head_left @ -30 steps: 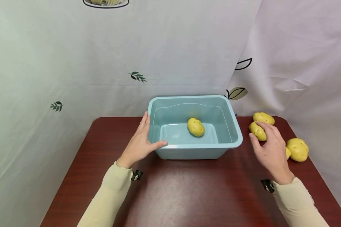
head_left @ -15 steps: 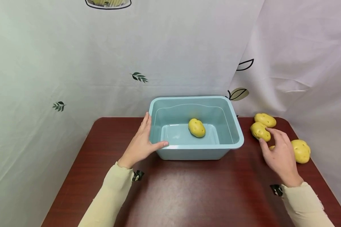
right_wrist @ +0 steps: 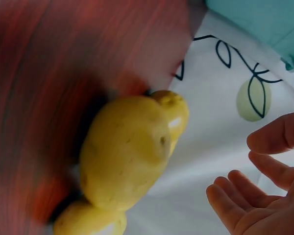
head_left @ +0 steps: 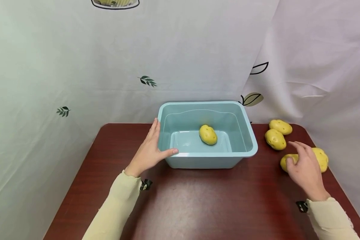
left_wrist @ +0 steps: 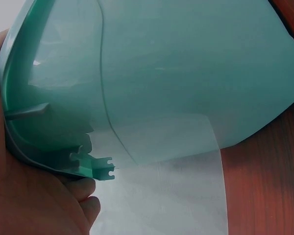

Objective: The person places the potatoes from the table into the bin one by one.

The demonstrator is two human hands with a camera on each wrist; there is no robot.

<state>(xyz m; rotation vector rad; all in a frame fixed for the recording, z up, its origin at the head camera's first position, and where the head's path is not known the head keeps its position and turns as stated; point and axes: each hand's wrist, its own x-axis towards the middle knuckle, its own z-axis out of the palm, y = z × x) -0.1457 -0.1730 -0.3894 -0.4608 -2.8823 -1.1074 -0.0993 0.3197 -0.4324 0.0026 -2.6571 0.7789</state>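
My left hand (head_left: 146,152) rests at the near left corner of a light blue plastic basin (head_left: 204,159), thumb across the front rim and straight fingers along the left side. In the left wrist view that hand touches the basin's rim (left_wrist: 32,117). One yellow potato (head_left: 208,135) lies inside the basin. My right hand (head_left: 306,173) hovers with bent fingers over a potato (head_left: 284,162) on the right, partly hiding it and another potato (head_left: 321,160). The right wrist view has its fingers apart from a large potato (right_wrist: 127,152), holding nothing.
Farther back on the right lie two more potatoes (head_left: 275,139), side by side. The dark red table (head_left: 186,206) ends just beyond the rightmost potato. A white patterned cloth (head_left: 198,60) hangs behind and on both sides.
My right hand has moved right and toward me, from the potato beside the basin to the one nearer the front. The left hand stays on the basin; the potatoes keep their places.
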